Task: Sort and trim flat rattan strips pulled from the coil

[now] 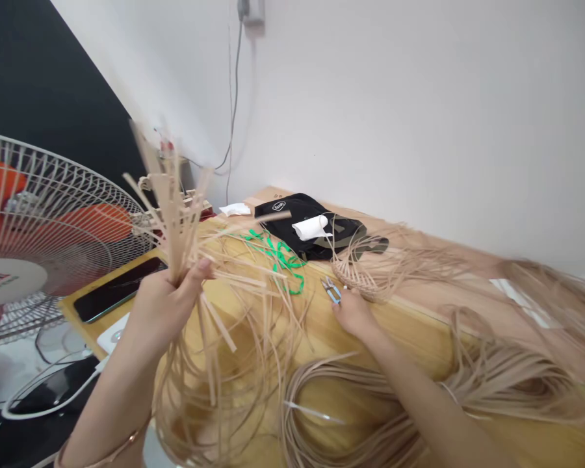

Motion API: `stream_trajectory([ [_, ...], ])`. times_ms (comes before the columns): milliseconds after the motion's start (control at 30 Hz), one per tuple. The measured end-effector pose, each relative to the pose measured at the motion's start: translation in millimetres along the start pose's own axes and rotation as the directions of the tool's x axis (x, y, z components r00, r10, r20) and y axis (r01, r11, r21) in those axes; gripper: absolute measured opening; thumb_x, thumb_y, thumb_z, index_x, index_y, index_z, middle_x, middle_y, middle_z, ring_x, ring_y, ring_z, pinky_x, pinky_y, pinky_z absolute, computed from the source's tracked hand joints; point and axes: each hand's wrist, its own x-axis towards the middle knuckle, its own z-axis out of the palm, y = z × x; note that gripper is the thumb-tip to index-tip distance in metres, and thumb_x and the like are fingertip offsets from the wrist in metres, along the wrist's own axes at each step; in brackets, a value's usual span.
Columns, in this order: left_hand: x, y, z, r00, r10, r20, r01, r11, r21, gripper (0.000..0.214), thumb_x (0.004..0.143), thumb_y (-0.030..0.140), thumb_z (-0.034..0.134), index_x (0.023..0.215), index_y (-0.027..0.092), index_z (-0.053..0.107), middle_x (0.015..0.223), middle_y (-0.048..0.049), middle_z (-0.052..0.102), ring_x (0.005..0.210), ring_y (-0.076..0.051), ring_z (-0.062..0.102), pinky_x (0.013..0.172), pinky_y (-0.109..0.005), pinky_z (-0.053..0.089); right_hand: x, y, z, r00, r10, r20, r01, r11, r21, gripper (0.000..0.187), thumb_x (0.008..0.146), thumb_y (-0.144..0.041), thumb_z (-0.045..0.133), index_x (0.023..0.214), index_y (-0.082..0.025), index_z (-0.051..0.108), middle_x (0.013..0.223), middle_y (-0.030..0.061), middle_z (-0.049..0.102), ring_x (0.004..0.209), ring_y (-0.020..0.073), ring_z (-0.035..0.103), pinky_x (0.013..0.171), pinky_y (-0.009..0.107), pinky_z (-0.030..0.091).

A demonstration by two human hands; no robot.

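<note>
As seen from the head view: left hand raised over the wooden surface, fingers clenched round a bundle of cane strips near the cut ends, probably to keep them gathered, with long tails drooping in loops. Right hand low on the surface, fingertips at the small snips, grasping or merely touching impossible to tell; snips just beside a half-woven basket.

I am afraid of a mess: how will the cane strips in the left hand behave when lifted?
Probably springy, not limp: above the left hand the cane strips stand and fan out, yet below they sag in long loops. Likely light, as one hand holds the bundle. The loose loops may tangle.
</note>
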Motion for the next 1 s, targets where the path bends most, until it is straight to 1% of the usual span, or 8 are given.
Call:
stream_trajectory([
  [133, -5.6, 6.2, -8.0, 0.999, 0.015, -0.043, -0.003, 0.963, 0.27, 0.027, 0.07, 0.04, 0.056, 0.06, 0.017, 0.067, 0.061, -0.0002, 0.063, 0.062, -0.015, 0.055, 0.054, -0.021, 0.035, -16.6, 11.9, -19.1, 0.994, -0.093, -0.048, 0.097, 0.992, 0.08, 0.014, 0.087, -0.02, 0.056, 0.096, -0.012, 0.061, 0.104, 0.0082, 0.06, 0.099, 0.0204, 0.055, 0.089, 0.039, 0.042],
  [400, -27.0, 8.6, -23.3, 0.984, 0.099, -0.146, -0.072, 0.981, 0.179, 0.047, 0.073, 0.051, 0.056, 0.044, 0.018, 0.039, 0.038, 0.0058, 0.035, 0.042, -0.008, 0.033, 0.042, -0.018, 0.025, -90.3, 35.6, -49.3, 0.971, 0.003, -0.238, 0.097, 0.908, 0.407, 0.042, 0.085, -0.047, 0.032, 0.092, -0.019, 0.063, 0.094, 0.0069, 0.067, 0.088, 0.0217, 0.061, 0.074, 0.029, 0.046],
  [500, -35.0, 10.0, -23.2, 0.995, 0.058, -0.084, -0.05, 0.995, 0.092, 0.041, 0.07, 0.054, 0.058, 0.05, 0.018, 0.049, 0.039, 0.0064, 0.035, 0.038, -0.007, 0.03, 0.038, -0.018, 0.022, -117.7, 37.2, -42.6, 0.972, 0.053, -0.227, 0.073, 0.856, 0.512, 0.04, 0.082, -0.052, 0.037, 0.081, -0.022, 0.063, 0.081, 0.0044, 0.068, 0.078, 0.0218, 0.062, 0.066, 0.028, 0.045],
  [567, -42.5, 11.7, -18.2, 0.995, 0.077, 0.062, -0.081, 0.994, 0.068, 0.036, 0.067, 0.052, 0.06, 0.054, 0.018, 0.057, 0.04, 0.0057, 0.038, 0.038, -0.008, 0.032, 0.037, -0.018, 0.023, -131.0, 36.3, -32.7, 0.986, -0.004, -0.164, 0.086, 0.864, 0.497, 0.036, 0.082, -0.049, 0.04, 0.072, -0.023, 0.062, 0.071, 0.0016, 0.066, 0.071, 0.0212, 0.06, 0.061, 0.028, 0.041],
  [700, -64.4, 9.6, 6.3, 0.886, 0.123, 0.447, -0.138, 0.99, 0.002, 0.031, 0.068, 0.046, 0.058, 0.055, 0.017, 0.06, 0.046, 0.0024, 0.046, 0.043, -0.01, 0.038, 0.04, -0.019, 0.027, -144.5, 29.6, -3.3, 0.961, -0.257, 0.099, 0.207, 0.912, 0.355, 0.029, 0.084, -0.031, 0.039, 0.068, -0.02, 0.061, 0.065, 0.0029, 0.063, 0.063, 0.021, 0.056, 0.059, 0.029, 0.035],
  [800, -81.8, 1.0, 30.4, 0.767, 0.079, 0.637, -0.091, 0.996, -0.014, 0.027, 0.074, 0.038, 0.053, 0.056, 0.018, 0.055, 0.051, 0.0029, 0.046, 0.047, -0.011, 0.039, 0.043, -0.02, 0.027, -147.1, 19.8, 18.0, 0.921, -0.351, 0.167, 0.283, 0.9, 0.333, 0.023, 0.08, -0.017, 0.044, 0.073, -0.018, 0.066, 0.076, 0.0073, 0.065, 0.074, 0.0235, 0.058, 0.068, 0.032, 0.037],
  [900, -92.5, -11.2, 50.3, 0.663, 0.004, 0.748, -0.068, 0.996, 0.055, 0.02, 0.076, 0.031, 0.05, 0.062, 0.018, 0.053, 0.057, 0.003, 0.048, 0.055, -0.013, 0.044, 0.051, -0.022, 0.032, -147.0, 10.9, 31.6, 0.898, -0.407, 0.168, 0.323, 0.869, 0.375, 0.029, 0.079, -0.008, 0.042, 0.087, -0.017, 0.068, 0.088, 0.0084, 0.066, 0.085, 0.0231, 0.058, 0.078, 0.032, 0.039],
  [1000, -94.6, -22.9, 63.4, 0.64, -0.06, 0.766, -0.033, 0.994, 0.105, 0.017, 0.074, 0.031, 0.05, 0.065, 0.017, 0.052, 0.056, 0.0042, 0.046, 0.055, -0.013, 0.043, 0.053, -0.023, 0.032, -148.4, 4.7, 36.5, 0.896, -0.412, 0.166, 0.32, 0.858, 0.403, 0.032, 0.081, -0.008, 0.041, 0.099, -0.013, 0.066, 0.097, 0.0111, 0.065, 0.093, 0.0241, 0.057, 0.084, 0.034, 0.039],
])
